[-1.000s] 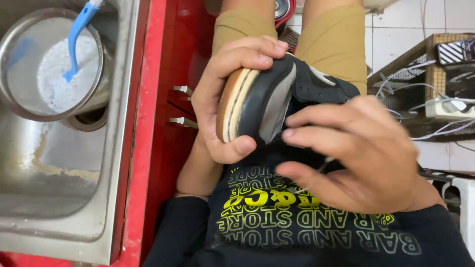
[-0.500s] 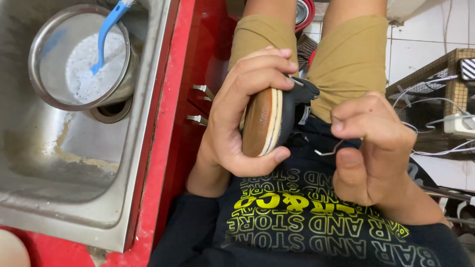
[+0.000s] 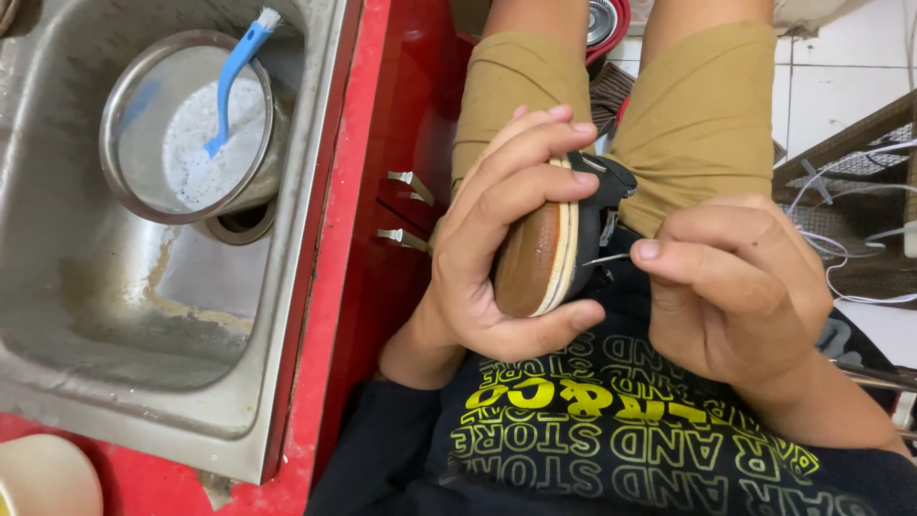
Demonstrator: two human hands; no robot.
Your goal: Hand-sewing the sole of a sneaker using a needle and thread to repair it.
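Note:
My left hand [image 3: 497,239] grips a black shoe with a brown sole and a pale edge [image 3: 540,258], sole turned toward the camera, held over my lap. My right hand [image 3: 735,287] is closed to the right of the shoe and pinches a thin metal needle [image 3: 607,258] whose tip points at the shoe's side. A pale thread trails from the shoe near my right hand. I sit in tan shorts and a black shirt with yellow print.
A steel sink [image 3: 124,306] set in a red counter [image 3: 334,239] lies to my left. In it stands a metal pot [image 3: 143,124] of white foamy water with a blue brush [image 3: 234,76]. Two metal hooks [image 3: 406,205] stick out of the red front. White cables [image 3: 860,258] lie right.
The shoe has turned so its sole faces up more. My right hand came off the shoe's upper and now pinches the needle beside it. The camera view shifted right.

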